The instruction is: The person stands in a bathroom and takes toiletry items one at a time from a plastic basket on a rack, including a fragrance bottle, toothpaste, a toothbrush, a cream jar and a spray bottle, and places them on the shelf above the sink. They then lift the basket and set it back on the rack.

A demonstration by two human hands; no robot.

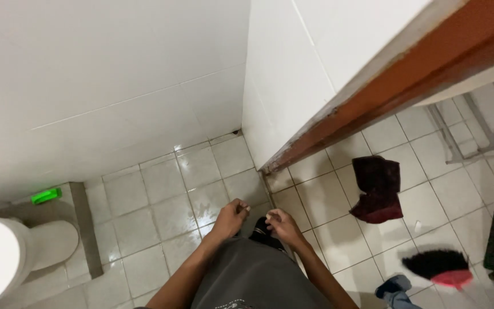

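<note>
Head view looks straight down at a tiled floor by a white wall. The left hand and the right hand are held close together in front of the person's grey shirt, just above a dark foot or sock; which it is cannot be made out. Each grip looks loosely curled, fingers bent inward, and neither seems to have hold of anything, though the fingertips are too small to be sure. A dark red cloth lies on the floor to the right, well apart from the hands. Nearer the right edge sits a black brush with a pink base. A white toilet stands at left.
</note>
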